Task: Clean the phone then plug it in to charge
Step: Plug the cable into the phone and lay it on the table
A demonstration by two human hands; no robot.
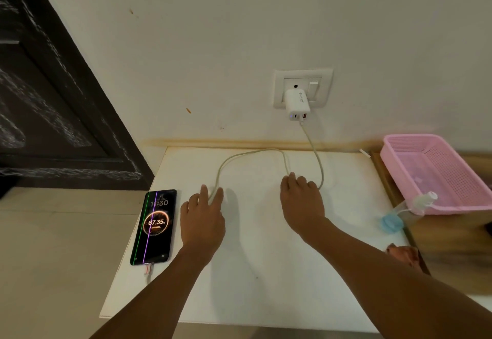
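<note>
The phone (155,226) lies flat at the left edge of the white table (266,272), screen lit with a charging ring reading 67.35 and two coloured vertical lines. A connector is plugged into its near end. The white cable (247,153) loops across the table up to the white charger (297,104) in the wall socket (303,75). My left hand (203,221) rests palm down to the right of the phone, fingertips touching the cable. My right hand (302,200) lies palm down over another bend of the cable; whether either hand grips it is unclear.
A pink plastic basket (436,173) sits on a wooden surface at the right. A small clear spray bottle (415,204) and a light blue round object (391,222) lie by it. A reddish cloth (402,254) shows at the right table edge. A dark door (53,99) stands left.
</note>
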